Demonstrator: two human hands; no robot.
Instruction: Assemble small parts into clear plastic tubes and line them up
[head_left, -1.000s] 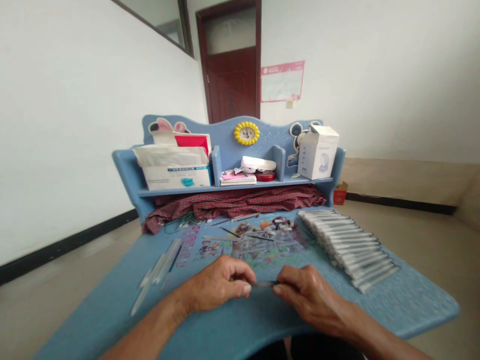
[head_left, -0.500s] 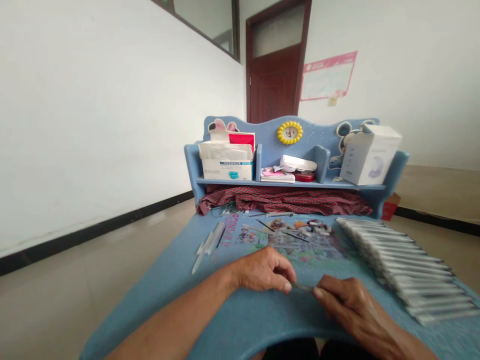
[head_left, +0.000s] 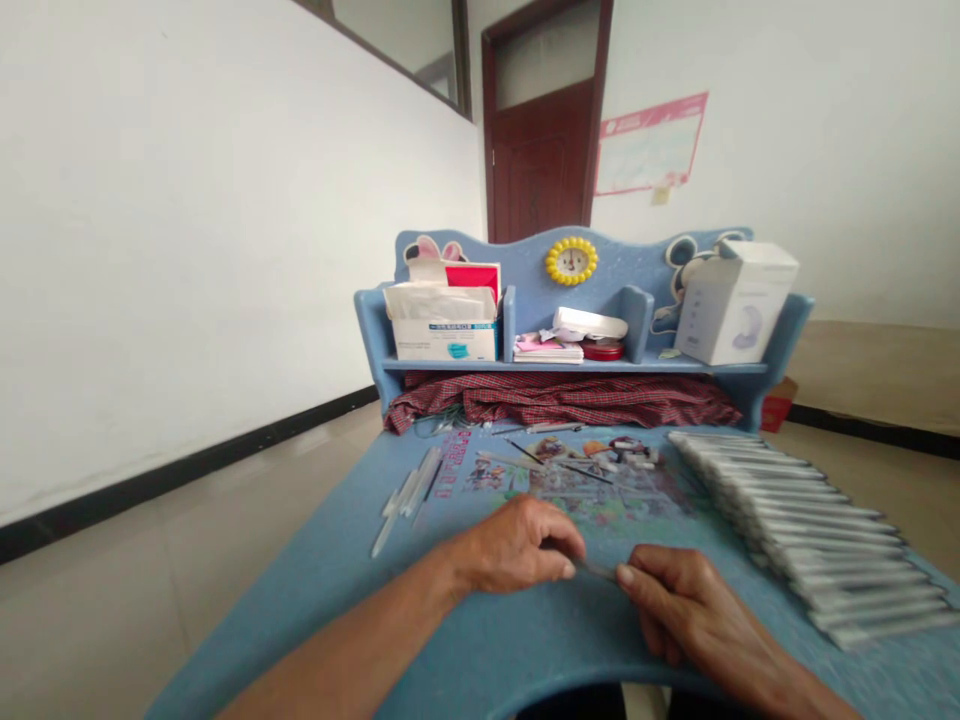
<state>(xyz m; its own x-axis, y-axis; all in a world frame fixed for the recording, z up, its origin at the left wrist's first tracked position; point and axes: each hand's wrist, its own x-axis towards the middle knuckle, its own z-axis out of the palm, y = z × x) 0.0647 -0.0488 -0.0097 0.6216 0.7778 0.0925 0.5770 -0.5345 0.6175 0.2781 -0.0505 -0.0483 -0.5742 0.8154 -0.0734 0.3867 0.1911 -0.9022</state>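
My left hand (head_left: 517,548) and my right hand (head_left: 682,595) are over the near part of the blue table (head_left: 450,650). A thin pen-like rod (head_left: 598,571) spans the gap between them, pinched at one end by each hand's thumb and fingers. Its ends are hidden in my grip, so its exact kind is unclear. To the right lies a thick stack of pale, pen-like tubes (head_left: 810,530) with dark ends. Several clear tubes (head_left: 409,495) rest left of my left hand. Beyond my hands, thin dark sticks (head_left: 587,472) lie on the printed tabletop picture.
A blue shelf (head_left: 450,368) rises at the table's back, holding a mask box (head_left: 444,338), a white box (head_left: 739,305) and a red round tin (head_left: 602,350). Checked red cloth (head_left: 562,400) is bunched underneath. A yellow flower-shaped clock (head_left: 571,261) sits on the backboard.
Both hands keep hold of the thin rod and have shifted very slightly left in view. The whole scene has also moved a little left as the camera turned.
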